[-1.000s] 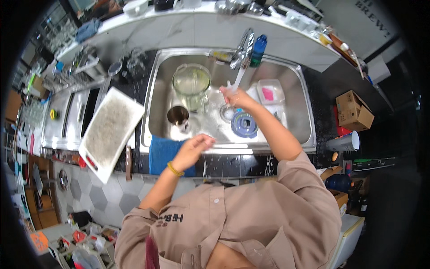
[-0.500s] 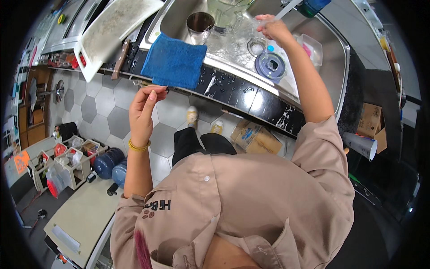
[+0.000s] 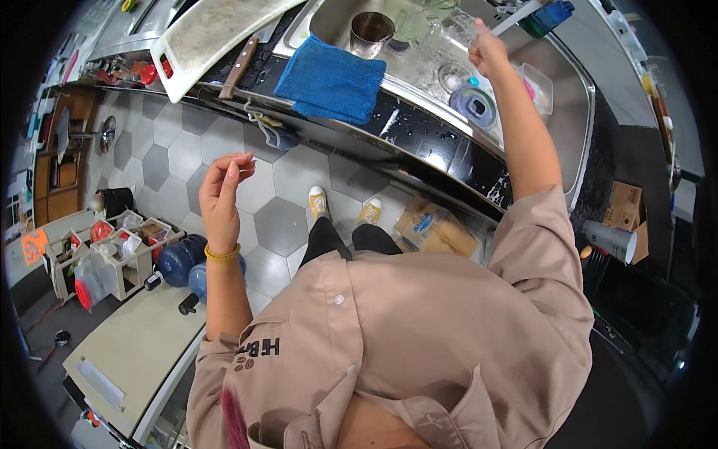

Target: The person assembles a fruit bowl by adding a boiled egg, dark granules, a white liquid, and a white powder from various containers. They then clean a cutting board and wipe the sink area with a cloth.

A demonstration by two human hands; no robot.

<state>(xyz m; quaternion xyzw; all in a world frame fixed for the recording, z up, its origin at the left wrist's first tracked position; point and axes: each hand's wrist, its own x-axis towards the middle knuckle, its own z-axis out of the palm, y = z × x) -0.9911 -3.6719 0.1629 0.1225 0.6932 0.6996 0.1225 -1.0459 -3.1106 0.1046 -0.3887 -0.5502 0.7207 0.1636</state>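
My left hand [image 3: 224, 191] hangs in the air in front of the counter, thumb pressed to its fingers, with nothing visible between them. My right hand [image 3: 488, 54] is curled closed over the sink [image 3: 576, 101], just beside the white faucet spout [image 3: 517, 15]. Something clear, water or a see-through vessel, shows at its left; what the fingers hold cannot be made out. Below that hand lies a round bluish-purple lid [image 3: 473, 106]. A dark-looking metal cup [image 3: 372, 36] stands farther left in the sink. A folded blue cloth [image 3: 329, 81] drapes over the counter's front edge.
A white cutting board [image 3: 213, 45] and a knife with a wooden handle [image 3: 239, 69] lie left of the cloth. A clear container [image 3: 540, 88] sits at the sink's right. The black counter edge [image 3: 430, 146] is wet. Flattened cardboard [image 3: 434, 232] lies on the floor.
My left hand has drawn back from the cloth, down and left. My right hand has risen toward the spout, and its fingers are now curled. The view has shifted slightly.
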